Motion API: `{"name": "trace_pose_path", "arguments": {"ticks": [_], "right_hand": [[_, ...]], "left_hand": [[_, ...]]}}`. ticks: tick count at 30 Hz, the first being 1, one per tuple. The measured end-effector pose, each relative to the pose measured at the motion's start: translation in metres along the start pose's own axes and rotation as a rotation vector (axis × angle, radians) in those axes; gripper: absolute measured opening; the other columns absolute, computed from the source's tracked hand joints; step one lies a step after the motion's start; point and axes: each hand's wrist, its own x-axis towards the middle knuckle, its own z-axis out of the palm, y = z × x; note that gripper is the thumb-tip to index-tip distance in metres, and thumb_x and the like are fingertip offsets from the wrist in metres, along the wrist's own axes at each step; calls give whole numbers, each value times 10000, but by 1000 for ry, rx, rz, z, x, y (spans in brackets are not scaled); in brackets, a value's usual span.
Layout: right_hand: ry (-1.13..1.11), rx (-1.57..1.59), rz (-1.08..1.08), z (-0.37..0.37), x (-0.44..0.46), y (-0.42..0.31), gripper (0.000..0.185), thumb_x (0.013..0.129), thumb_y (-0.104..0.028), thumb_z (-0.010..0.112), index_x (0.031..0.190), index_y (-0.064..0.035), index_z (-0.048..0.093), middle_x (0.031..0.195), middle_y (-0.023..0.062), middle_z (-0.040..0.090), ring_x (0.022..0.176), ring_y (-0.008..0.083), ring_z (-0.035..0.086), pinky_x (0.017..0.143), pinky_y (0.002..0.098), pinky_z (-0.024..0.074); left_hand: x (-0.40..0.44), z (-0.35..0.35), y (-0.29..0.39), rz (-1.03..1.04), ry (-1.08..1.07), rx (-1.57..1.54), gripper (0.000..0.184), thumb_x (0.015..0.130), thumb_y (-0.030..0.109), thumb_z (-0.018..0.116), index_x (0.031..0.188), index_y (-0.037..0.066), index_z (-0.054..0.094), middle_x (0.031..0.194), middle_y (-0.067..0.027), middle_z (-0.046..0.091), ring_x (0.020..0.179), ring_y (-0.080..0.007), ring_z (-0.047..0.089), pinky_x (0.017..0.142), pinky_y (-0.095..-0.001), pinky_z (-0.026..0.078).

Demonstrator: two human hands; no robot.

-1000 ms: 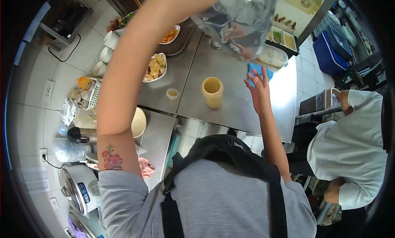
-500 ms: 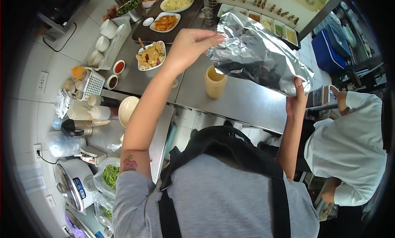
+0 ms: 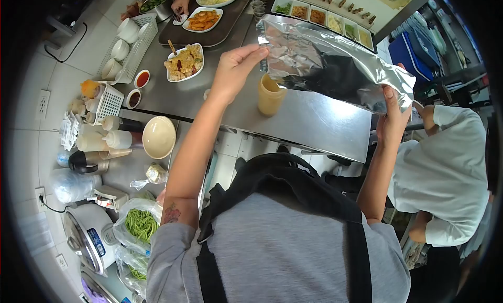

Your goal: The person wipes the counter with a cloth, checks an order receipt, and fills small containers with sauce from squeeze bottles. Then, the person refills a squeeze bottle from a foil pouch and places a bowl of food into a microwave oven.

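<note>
Two-handed, pinching foil at its nine o'clock with left hand and four with right hand, could tear it by tugging.

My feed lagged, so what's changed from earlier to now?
The right hand, free a second ago, has taken hold of the aluminium foil; the left hand has come down into view, holding the other end. The foil now stretches between them. Another person's hand has appeared at the small dish. The yellowish jar stays on the steel counter.
</note>
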Motion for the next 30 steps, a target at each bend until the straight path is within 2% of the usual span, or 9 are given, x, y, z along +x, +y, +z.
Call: {"name": "trace_pose_path", "arguments": {"ticks": [2,5,8,14,17,20,23,30], "right_hand": [[0,-36,-38,5,1,-8,749,726,-227,800,1324,36,434,1165,110,569,1059,168,554,950,290,402],[-21,-78,-80,10,3,-19,732,714,-230,817,1301,30,464,1149,104,575,1027,167,574,923,276,429],[-40,-98,-123,15,5,-28,711,717,-204,818,1292,30,472,1098,96,601,973,149,595,896,262,451],[-97,-170,-169,20,10,-41,689,718,-158,811,1294,20,478,1000,96,653,917,140,626,862,260,480],[-123,-194,-142,32,7,-56,720,746,-139,787,1340,37,420,956,55,643,853,98,610,826,221,470],[-166,-208,-143,36,10,-63,696,746,-129,784,1327,35,438,969,67,646,866,108,621,811,223,489],[-178,-208,-183,41,13,-68,625,729,1,753,1290,23,479,991,146,662,892,193,673,824,276,524],[-239,-247,-207,56,14,-79,621,716,52,741,1284,19,490,1001,159,660,893,193,674,829,275,520]], "left_hand": [[-2,-1,-3,-11,10,-20,240,896,157,627,1058,-14,672,980,-38,687,904,-64,586,818,-206,444],[-5,-3,-9,-36,-2,-71,236,926,138,579,1091,-19,644,1045,-47,666,980,-82,583,912,-224,421],[-8,1,-11,-10,59,-105,248,904,165,617,1065,-17,670,992,-38,683,917,-65,586,833,-205,442],[-16,0,-12,-21,54,-122,267,921,184,594,1090,-13,660,1019,-33,674,960,-61,573,870,-201,420],[-21,0,-8,-63,18,-109,274,938,183,560,1125,-2,636,1103,-39,644,1024,-87,557,942,-253,402],[-25,1,-16,-71,69,-145,258,935,175,564,1098,-4,650,1016,-8,660,956,-51,557,869,-199,405],[-28,-3,-24,-36,35,-162,243,938,159,551,1096,-2,642,1015,1,648,954,-46,549,865,-200,404],[-34,-3,-21,-39,39,-205,225,942,123,526,1101,0,628,1060,-10,635,999,-56,539,893,-203,391]]}}
